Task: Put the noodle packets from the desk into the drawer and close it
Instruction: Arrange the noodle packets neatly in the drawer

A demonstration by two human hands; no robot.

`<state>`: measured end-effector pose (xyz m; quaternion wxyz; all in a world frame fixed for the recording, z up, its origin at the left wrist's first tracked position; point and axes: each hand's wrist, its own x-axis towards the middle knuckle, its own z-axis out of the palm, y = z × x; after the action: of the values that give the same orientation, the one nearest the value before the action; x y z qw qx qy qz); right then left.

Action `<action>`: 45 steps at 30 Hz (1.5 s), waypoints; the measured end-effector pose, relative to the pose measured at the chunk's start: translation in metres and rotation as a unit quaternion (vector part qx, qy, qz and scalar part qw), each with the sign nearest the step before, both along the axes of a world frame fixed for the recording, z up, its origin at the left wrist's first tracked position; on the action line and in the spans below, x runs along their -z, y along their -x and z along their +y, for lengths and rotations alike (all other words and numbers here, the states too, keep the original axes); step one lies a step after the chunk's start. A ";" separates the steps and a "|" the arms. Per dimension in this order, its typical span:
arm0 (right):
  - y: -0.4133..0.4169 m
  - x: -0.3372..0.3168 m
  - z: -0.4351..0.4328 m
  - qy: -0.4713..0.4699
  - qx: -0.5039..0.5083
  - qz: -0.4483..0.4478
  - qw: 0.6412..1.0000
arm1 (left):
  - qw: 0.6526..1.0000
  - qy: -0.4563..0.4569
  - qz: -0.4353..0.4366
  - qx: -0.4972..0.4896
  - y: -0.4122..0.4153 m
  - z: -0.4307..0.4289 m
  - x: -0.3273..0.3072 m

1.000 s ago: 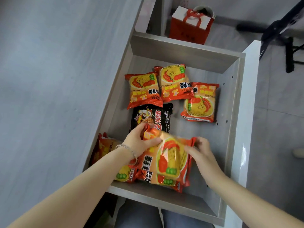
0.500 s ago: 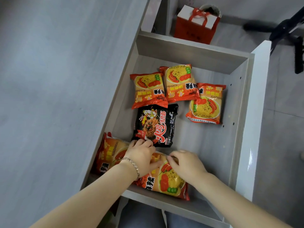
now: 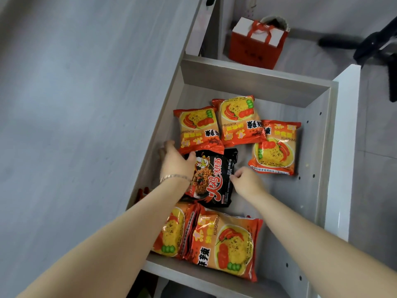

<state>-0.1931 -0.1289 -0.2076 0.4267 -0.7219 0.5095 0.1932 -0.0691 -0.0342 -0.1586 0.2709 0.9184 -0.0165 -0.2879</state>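
The grey drawer [image 3: 253,82] stands pulled out beside the desk top [image 3: 86,125]. Inside lie several orange noodle packets: three at the far end [image 3: 197,127] [image 3: 238,121] [image 3: 275,147] and two at the near end [image 3: 227,241] [image 3: 169,233]. A black noodle packet [image 3: 214,177] lies in the middle. My left hand [image 3: 175,161] rests on the black packet's left edge, thumb on top. My right hand [image 3: 247,179] pinches the packet's right edge with curled fingers.
A red and white gift bag [image 3: 256,43] stands on the floor beyond the drawer. The drawer's white front panel [image 3: 341,147] runs along the right. Black chair legs [image 3: 378,46] are at the top right.
Both hands let go of the near orange packet, which now lies flat at the drawer's near end. They moved forward onto the black packet's two sides.
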 end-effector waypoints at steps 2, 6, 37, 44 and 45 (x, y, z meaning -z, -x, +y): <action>0.004 -0.001 -0.008 0.011 0.002 0.013 1.000 | 0.995 -0.023 0.068 -0.062 -0.015 -0.018 0.004; 0.027 -0.009 -0.026 0.058 0.008 0.044 0.997 | 0.977 -0.021 0.158 -0.143 -0.029 -0.014 0.021; -0.026 -0.011 0.013 -0.158 -0.047 -0.188 0.968 | 0.792 -0.256 -0.141 0.536 -0.032 -0.015 -0.043; -0.044 -0.003 0.040 0.072 -0.033 -0.148 0.986 | 0.770 -0.319 -0.085 0.546 -0.022 0.008 0.000; -0.047 -0.002 0.042 0.073 -0.062 -0.141 0.985 | 0.752 -0.333 -0.075 0.564 -0.021 0.010 0.004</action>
<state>-0.1466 -0.0867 -0.2052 0.4279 -0.8010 0.4115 0.0781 -0.0479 -0.0243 -0.1630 -0.2654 0.7932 -0.4549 -0.3058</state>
